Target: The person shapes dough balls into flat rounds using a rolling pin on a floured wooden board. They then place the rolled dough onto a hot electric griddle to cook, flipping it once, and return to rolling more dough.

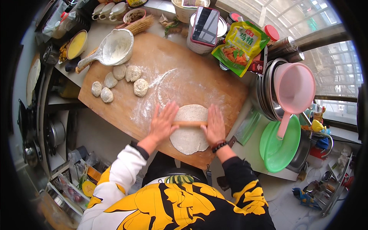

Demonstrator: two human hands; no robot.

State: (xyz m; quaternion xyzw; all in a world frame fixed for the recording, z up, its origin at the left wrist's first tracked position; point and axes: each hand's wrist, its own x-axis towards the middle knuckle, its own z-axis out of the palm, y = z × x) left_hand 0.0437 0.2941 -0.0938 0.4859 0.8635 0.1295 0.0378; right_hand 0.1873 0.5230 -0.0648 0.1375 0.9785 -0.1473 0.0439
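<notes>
A thin wooden rolling pin [190,123] lies across a flat round of speckled dough [189,140]. My left hand [164,120] bears on the pin's left end, fingers stretched forward. At the other end is my right hand [216,125], with a beaded bracelet at its wrist. The hands and pin are slightly blurred, and the palms hide the pin's ends. Loose flour streaks the wooden board [195,77] beneath. Several dough lumps, among them a round one [141,87], sit at the board's left. Behind them rests a flour-coated scoop [118,47] with flour inside.
Right of the board lies a cleaver [247,126], beside a green basin [283,149]. A pink strainer [296,89] leans on stacked metal bowls [263,89]. A seasoning pouch [241,47] and a phone [205,26] on a tub line the back. A bowl of yellow liquid [77,44] stands left.
</notes>
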